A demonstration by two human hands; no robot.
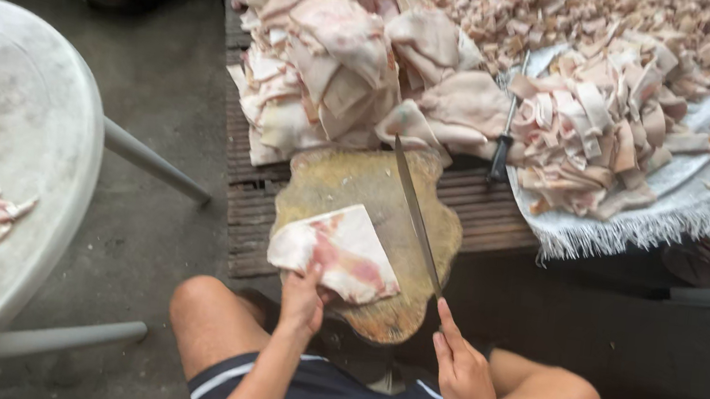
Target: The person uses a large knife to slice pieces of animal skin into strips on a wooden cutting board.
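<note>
The slab of pork skin under my left hand looks soft and floppy, a pale sheet with pink patches, and I'd judge it greasy and apt to slide, heavy enough to lie flat but with no stiffness of its own. It lies on the near left part of the round wooden chopping board, one corner hanging toward the board's left edge and its near edge close to the board's rim by my knees. My left fingers are bunched close together and pressing down on the slab's near edge, pinning it rather than lifting it; the thumb side I cannot make out well. I think the best hold is just there, flat pressure near an edge, well away from the blade, since a pinch on such a slick sheet would likely slip. My right hand is closed around the handle of a long knife, forefinger stretched along its back, and the blade runs diagonally across the board's right side, its tip toward the far edge, lying just beside the slab's right edge and apart from my left fingers. Beyond the board's far edge is a heap of uncut skins, and to the right a pile of cut strips on a white sack.
</note>
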